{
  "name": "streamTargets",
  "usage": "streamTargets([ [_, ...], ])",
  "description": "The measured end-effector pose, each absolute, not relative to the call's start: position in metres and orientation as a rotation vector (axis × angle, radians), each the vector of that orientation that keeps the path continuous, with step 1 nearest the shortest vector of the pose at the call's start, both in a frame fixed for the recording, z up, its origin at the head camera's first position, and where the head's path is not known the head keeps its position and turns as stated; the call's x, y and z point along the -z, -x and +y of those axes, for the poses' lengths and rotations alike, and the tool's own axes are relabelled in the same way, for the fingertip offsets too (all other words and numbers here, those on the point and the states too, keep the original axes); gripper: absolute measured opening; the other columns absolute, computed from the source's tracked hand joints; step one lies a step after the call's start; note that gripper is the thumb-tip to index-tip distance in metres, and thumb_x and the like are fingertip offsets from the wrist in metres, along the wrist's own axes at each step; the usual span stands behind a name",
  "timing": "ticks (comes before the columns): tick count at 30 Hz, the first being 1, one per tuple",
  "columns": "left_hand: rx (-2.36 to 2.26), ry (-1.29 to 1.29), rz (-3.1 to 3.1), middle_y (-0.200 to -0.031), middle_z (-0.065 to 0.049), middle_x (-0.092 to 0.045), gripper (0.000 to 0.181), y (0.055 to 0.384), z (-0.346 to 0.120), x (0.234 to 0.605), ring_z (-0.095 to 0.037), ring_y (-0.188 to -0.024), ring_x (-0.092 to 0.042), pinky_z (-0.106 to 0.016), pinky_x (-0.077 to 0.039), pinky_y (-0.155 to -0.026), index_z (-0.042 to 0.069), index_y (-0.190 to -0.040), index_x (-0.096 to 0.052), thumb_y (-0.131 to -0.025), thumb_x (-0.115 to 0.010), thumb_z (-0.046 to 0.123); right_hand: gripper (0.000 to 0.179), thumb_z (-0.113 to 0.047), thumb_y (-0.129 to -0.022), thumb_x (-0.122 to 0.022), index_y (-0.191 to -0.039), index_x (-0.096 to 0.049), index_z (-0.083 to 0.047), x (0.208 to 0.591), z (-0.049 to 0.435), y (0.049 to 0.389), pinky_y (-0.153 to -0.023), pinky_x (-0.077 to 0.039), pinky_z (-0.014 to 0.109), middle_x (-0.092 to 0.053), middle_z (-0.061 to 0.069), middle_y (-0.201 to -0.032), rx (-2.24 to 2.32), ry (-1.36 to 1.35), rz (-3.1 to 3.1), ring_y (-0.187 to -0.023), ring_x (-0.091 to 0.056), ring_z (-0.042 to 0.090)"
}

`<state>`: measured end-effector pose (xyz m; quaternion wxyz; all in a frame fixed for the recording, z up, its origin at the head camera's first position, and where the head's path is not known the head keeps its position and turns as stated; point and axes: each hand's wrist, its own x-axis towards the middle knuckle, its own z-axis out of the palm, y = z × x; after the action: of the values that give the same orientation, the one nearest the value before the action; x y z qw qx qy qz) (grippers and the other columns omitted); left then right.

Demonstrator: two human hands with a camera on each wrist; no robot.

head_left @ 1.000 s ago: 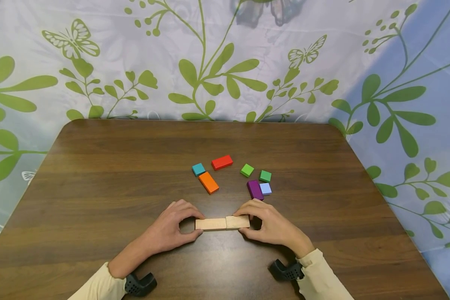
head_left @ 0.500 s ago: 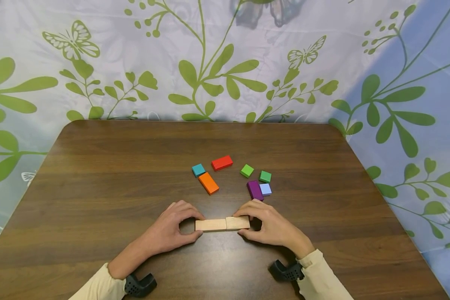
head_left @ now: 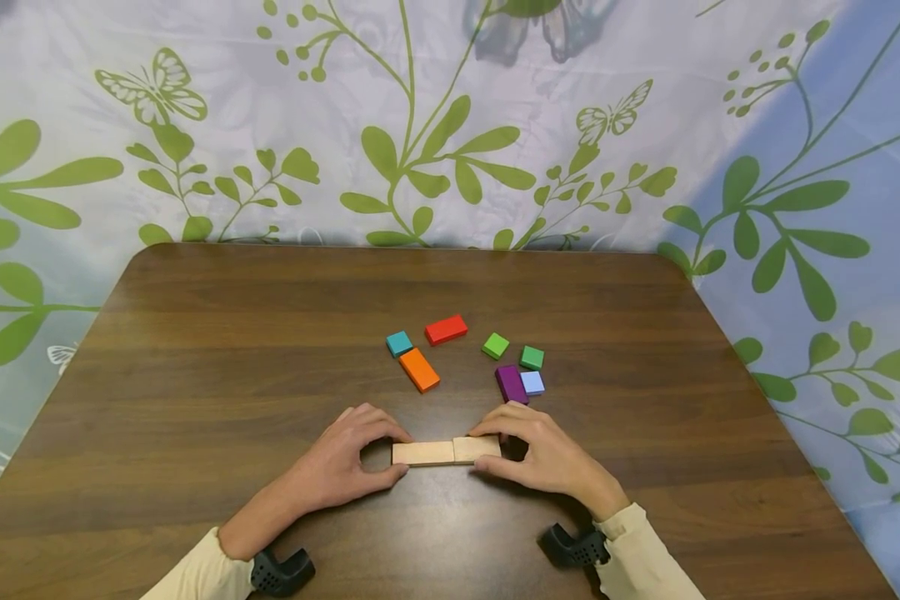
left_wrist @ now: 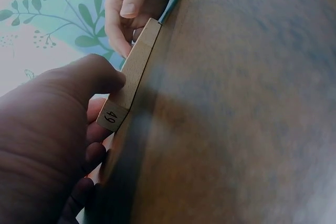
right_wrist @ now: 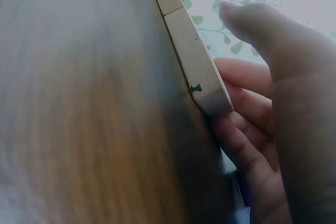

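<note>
Two plain wooden blocks lie end to end on the table: a left block (head_left: 423, 453) and a right block (head_left: 471, 450). My left hand (head_left: 341, 458) pinches the outer end of the left block, thumb on the near side and fingers behind. A handwritten number marks that block's end (left_wrist: 109, 120) in the left wrist view. My right hand (head_left: 543, 450) is around the outer end of the right block (right_wrist: 191, 59). Its fingers are at the far side, while the thumb (right_wrist: 252, 22) stands off the block in the right wrist view.
Beyond the hands lie a blue block (head_left: 399, 343), an orange block (head_left: 420, 370), a red block (head_left: 446, 330), a lime block (head_left: 496, 346), a green block (head_left: 532, 358), a purple block (head_left: 511, 384) and a pale-blue block (head_left: 532, 383). The brown table (head_left: 232, 333) meets a patterned curtain (head_left: 270, 108).
My right thumb has shifted slightly left over the near edge of the right block. The left hand and both blocks keep their places; the head view has tilted a little.
</note>
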<state>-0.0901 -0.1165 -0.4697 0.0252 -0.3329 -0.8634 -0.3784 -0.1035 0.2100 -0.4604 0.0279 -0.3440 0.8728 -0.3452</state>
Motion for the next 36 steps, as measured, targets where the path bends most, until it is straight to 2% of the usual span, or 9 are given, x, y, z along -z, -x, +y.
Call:
streamTargets([
  [6, 1.166, 1.019, -2.671, -0.107, 0.021, -0.066, 0.023, 0.09, -0.116, 0.469, -0.002, -0.102, -0.055, -0.034, -0.046, -0.09, 0.031, -0.108, -0.073, -0.088, -0.083, 0.029, 0.016, -0.028, -0.095, -0.077, -0.111, -0.078, -0.026, 0.463, 0.21, 0.106, -0.075, -0.053, 0.023, -0.07, -0.016, -0.107, 1.14, 1.144, 2.78, -0.09, -0.059, 0.003],
  [12, 1.171, 0.996, -2.687, -0.106, 0.022, -0.066, 0.02, 0.089, -0.115, 0.468, -0.001, -0.102, -0.055, -0.035, -0.047, -0.091, 0.031, -0.107, -0.074, -0.089, -0.082, 0.029, 0.019, -0.013, -0.088, -0.083, -0.106, -0.079, -0.013, 0.464, 0.21, 0.112, -0.075, -0.053, 0.022, -0.074, -0.003, -0.105, 1.165, 1.052, 3.132, -0.091, -0.063, 0.011],
  [18, 1.181, 0.982, -2.69, -0.106, 0.021, -0.067, 0.017, 0.089, -0.115, 0.468, -0.002, -0.101, -0.055, -0.035, -0.047, -0.091, 0.031, -0.107, -0.074, -0.092, -0.08, 0.027, 0.029, -0.015, -0.082, -0.088, -0.109, -0.078, -0.009, 0.466, 0.213, 0.116, -0.072, -0.056, 0.03, -0.075, 0.002, -0.104, 1.034, 0.803, 3.361, -0.086, -0.062, 0.014],
  [22, 1.194, 0.985, -2.685, -0.105, 0.02, -0.068, 0.015, 0.089, -0.115, 0.468, -0.002, -0.099, -0.055, -0.035, -0.047, -0.089, 0.03, -0.107, -0.074, -0.093, -0.078, 0.026, 0.033, -0.019, -0.081, -0.09, -0.11, -0.077, -0.007, 0.467, 0.213, 0.116, -0.069, -0.057, 0.035, -0.073, 0.006, -0.104, 0.968, 0.723, 3.392, -0.085, -0.062, 0.017],
  [29, 1.241, 0.952, -2.668, -0.105, 0.017, -0.069, 0.014, 0.089, -0.116, 0.468, -0.003, -0.1, -0.057, -0.035, -0.05, -0.09, 0.026, -0.107, -0.074, -0.094, -0.077, 0.023, 0.037, -0.021, -0.081, -0.09, -0.111, -0.076, -0.006, 0.466, 0.212, 0.115, -0.075, -0.06, 0.04, -0.07, 0.01, -0.109, 0.952, 0.61, 3.373, -0.09, -0.067, 0.021],
  [36, 1.287, 0.932, -2.663, -0.106, 0.015, -0.069, 0.014, 0.09, -0.116, 0.468, -0.004, -0.099, -0.058, -0.031, -0.052, -0.088, 0.022, -0.108, -0.074, -0.095, -0.076, 0.019, 0.046, -0.024, -0.08, -0.092, -0.118, -0.074, -0.005, 0.464, 0.212, 0.114, -0.072, -0.061, 0.041, -0.069, 0.011, -0.112, 0.985, 0.524, 3.359, -0.082, -0.07, 0.019],
])
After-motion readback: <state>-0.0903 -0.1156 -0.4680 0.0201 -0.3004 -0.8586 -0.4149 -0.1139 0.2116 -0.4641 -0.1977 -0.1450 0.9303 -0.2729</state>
